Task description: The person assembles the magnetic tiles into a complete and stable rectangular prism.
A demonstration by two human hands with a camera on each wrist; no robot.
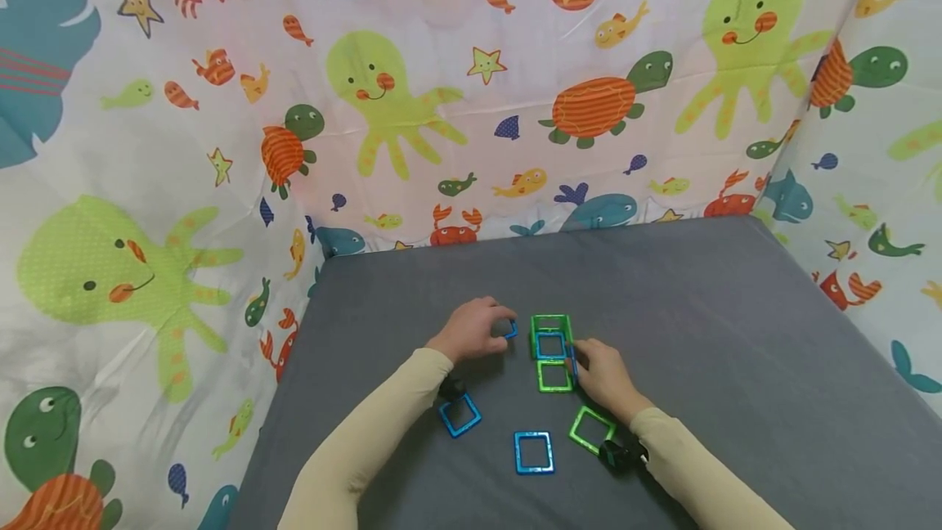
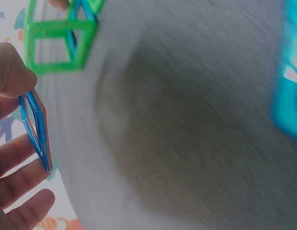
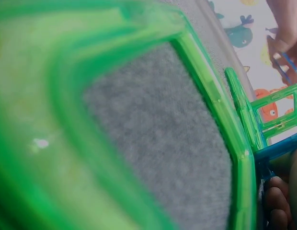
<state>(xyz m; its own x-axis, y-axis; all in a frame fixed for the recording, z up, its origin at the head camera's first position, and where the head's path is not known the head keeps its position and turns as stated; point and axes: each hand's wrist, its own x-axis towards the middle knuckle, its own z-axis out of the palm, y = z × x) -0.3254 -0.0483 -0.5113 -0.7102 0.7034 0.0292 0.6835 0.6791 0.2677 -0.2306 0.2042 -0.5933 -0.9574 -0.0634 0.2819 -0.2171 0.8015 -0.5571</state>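
My left hand (image 1: 471, 332) pinches a blue square magnetic tile (image 2: 41, 127) between thumb and fingers, held left of a small tile structure. That structure has green tiles (image 1: 550, 318) standing at its back and a blue tile (image 1: 538, 346) in its middle. A green tile (image 1: 555, 389) lies flat at its front. On the structure's right side, my right hand (image 1: 605, 375) holds another blue tile (image 1: 573, 362) on edge against it. In the right wrist view the fingers (image 3: 277, 203) curl close below this blue tile, partly cut off by the frame.
Nearer my body lie three loose square tiles: a blue one (image 1: 468, 427) by the left wrist, a blue one (image 1: 533, 470) in the middle, and a green one (image 1: 599, 415) by the right wrist. Sea-animal printed cloth (image 1: 441, 47) hangs around the grey surface (image 1: 662, 293).
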